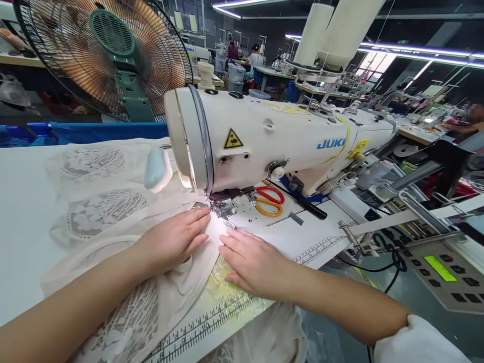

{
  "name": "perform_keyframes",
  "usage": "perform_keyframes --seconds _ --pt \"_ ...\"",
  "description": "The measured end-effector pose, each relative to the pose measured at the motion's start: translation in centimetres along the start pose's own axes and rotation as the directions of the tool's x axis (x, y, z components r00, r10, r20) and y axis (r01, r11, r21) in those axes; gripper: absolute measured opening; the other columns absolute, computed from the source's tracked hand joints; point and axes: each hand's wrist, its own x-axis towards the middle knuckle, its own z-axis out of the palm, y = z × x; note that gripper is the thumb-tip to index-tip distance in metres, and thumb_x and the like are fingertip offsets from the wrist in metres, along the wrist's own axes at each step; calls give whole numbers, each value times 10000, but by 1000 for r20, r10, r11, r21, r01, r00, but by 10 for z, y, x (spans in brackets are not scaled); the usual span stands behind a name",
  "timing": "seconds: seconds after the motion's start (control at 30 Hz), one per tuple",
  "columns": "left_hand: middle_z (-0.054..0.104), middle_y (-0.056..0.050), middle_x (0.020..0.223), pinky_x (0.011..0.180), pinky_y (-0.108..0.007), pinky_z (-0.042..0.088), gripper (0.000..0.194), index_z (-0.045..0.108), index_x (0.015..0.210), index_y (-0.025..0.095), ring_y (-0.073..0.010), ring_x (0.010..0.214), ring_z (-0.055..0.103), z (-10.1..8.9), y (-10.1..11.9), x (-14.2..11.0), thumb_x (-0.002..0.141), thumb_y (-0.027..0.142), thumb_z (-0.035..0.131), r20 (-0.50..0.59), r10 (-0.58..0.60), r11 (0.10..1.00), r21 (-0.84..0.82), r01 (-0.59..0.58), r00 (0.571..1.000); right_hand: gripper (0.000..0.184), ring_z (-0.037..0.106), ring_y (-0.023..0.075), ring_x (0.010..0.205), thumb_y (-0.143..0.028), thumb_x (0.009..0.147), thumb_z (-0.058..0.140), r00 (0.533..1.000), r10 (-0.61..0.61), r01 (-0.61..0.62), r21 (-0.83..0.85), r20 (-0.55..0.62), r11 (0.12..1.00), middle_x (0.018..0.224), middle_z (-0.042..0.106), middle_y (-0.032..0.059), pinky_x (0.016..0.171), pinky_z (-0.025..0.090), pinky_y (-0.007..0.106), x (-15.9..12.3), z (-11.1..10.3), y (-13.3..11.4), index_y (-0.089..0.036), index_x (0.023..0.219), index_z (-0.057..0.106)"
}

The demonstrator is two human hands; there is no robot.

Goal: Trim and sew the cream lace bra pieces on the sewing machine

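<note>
Fabric: soft cream cloth with pale lace panels (177, 292), spread from the left of the frame to the centre, its narrow end at the presser foot.
Left side: the person's bare left hand (176, 237) lies flat on that cloth, fingers straight, clasping nothing I can see.
Right side: the bare right hand (253, 262) rests palm down just beside, fingers stretched and thumb apart; whether an edge sits beneath its fingertips, I can't tell.
Machinery: a long white JUKI sewing machine (257, 141) stands over the middle, fingertips close to its foot.
Machine bed: scissors with one red and one orange handle loop (282, 202) lie right of the foot.
Tabletop: white and smooth, with a black-marked ruler strip (206, 327) along the near edge and a shiny yellowish clear sheet (217, 280) below the right hand.
Upper left: a large round fan with a green motor (113, 35).
Lower right: a grey control box with a lit green display (440, 268).
</note>
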Motion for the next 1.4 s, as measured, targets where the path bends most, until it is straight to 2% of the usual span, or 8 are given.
perform_keyframes --seconds 0.2,0.7,0.83,0.97,1.1,1.17,1.27,1.4 --pt "546 -204 1323 978 -413 475 702 554 1265 55 -301 1190 544 -4 1 0 915 485 123 7 -1 1000 -3 1 1000 455 458 257 1283 -410 895 539 1000 -8 8 -6 1 1000 1332 549 160 1064 398 411 -6 0 1 -80 1208 552" --pt "614 -157 1240 900 -365 515 591 621 1168 130 -268 1096 595 -1 -7 5 921 476 211 -100 57 998 8 -57 993 466 432 240 1280 -435 880 555 1000 -16 16 -16 -14 1000 1324 547 154 1076 358 390 -3 2 2 -83 1186 550" --pt "653 -128 1155 839 -327 527 555 636 1135 166 -242 1017 625 -2 -9 7 922 467 221 -121 68 997 35 -64 990 458 420 239 1283 -433 885 546 999 -23 21 -46 -36 999 1321 547 149 1064 356 369 0 2 3 -79 1177 551" --pt "676 -133 1051 793 -326 530 566 641 1133 144 -241 933 643 -5 -14 13 920 459 222 -125 69 996 63 -62 990 466 433 247 1264 -454 878 551 995 -24 16 -89 -96 996 1300 562 139 1028 376 361 6 4 5 -82 1158 558" --pt "688 -119 938 694 -324 531 539 681 1025 152 -230 826 644 -15 -19 19 909 439 239 -128 117 990 87 -107 985 447 456 249 1231 -457 882 542 992 -23 8 -123 -124 992 1278 578 131 950 423 354 12 6 6 -84 1127 571" --pt "688 -107 894 663 -319 525 506 697 941 166 -224 803 640 -20 -15 18 908 411 255 -155 122 989 102 -107 980 435 466 249 1215 -452 886 540 992 -15 0 -128 -122 992 1274 581 132 911 438 351 14 6 5 -87 1120 573" --pt "691 -92 895 662 -306 524 447 689 851 175 -201 795 638 -18 5 4 918 342 280 -179 145 988 82 -132 973 450 466 252 1209 -460 882 548 994 2 -16 -123 -111 992 1264 585 134 890 442 350 16 7 4 -84 1129 572" --pt "699 -86 1058 877 -384 479 354 676 1030 193 -232 964 629 7 36 -24 897 260 355 -302 231 969 159 -190 925 505 478 256 1185 -466 882 551 995 33 -43 -104 -92 994 1286 568 153 883 441 360 16 8 2 -62 1185 548"
